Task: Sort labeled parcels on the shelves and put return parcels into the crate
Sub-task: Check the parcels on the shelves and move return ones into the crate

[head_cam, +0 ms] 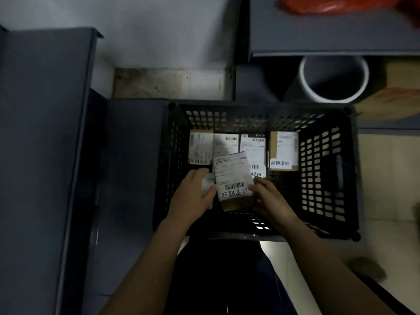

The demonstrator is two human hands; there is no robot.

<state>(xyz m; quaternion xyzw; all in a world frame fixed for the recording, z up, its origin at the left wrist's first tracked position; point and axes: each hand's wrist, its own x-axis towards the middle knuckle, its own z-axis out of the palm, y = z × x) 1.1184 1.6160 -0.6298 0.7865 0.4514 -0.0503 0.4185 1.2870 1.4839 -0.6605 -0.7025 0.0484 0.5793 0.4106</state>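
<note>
Cardboard parcel (234,181) seemingly gripped between left fingers (201,172) and right fingers (261,181).

Bare forearms (145,258), bare left hand (193,194) and right hand (270,198), dark trousers (218,269) low in view.

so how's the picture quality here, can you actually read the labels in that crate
Head view: dim overall, with the crate interior deep in shadow. Head view: the held parcel, between the left hand and right hand, shows a legible barcode and handwriting. Head view: the orange bag at the top edge is smeared by blur.
</note>
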